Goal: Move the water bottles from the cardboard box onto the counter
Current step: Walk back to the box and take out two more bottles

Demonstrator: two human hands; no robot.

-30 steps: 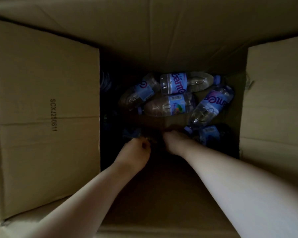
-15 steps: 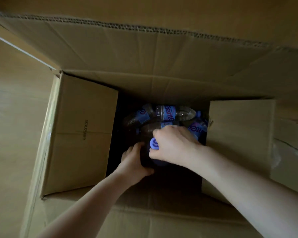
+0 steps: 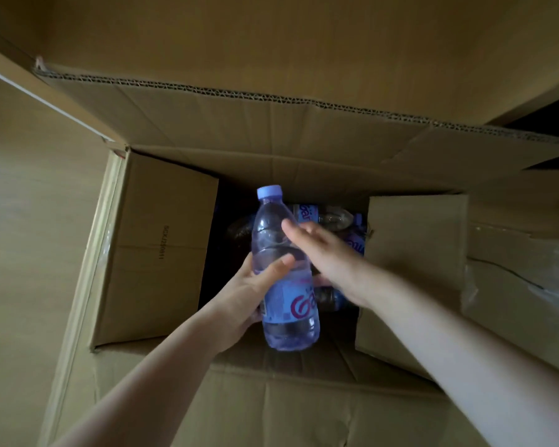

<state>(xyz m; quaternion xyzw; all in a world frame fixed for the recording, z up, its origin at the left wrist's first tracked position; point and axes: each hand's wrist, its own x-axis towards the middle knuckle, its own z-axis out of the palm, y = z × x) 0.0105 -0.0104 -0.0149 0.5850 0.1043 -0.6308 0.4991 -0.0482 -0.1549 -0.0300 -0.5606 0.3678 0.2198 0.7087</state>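
A clear water bottle (image 3: 283,279) with a pale blue cap and a blue label hangs above the open cardboard box (image 3: 162,253), cap pointing away from me. My left hand (image 3: 246,295) grips its middle, thumb across the front. My right hand (image 3: 323,253) is beside the bottle's upper part with fingers straight, touching it or just off it. Several more bottles (image 3: 323,216) lie on their sides deep in the dark box, partly hidden by my hands.
The box's four flaps stand open; the left flap (image 3: 155,246) and right flap (image 3: 417,253) narrow the opening. Light wooden floor (image 3: 29,221) lies to the left. The counter is not in view.
Both hands have come up out of the box with one bottle. My right hand has let go of its cap end, and my left hand now holds the bottle's body.
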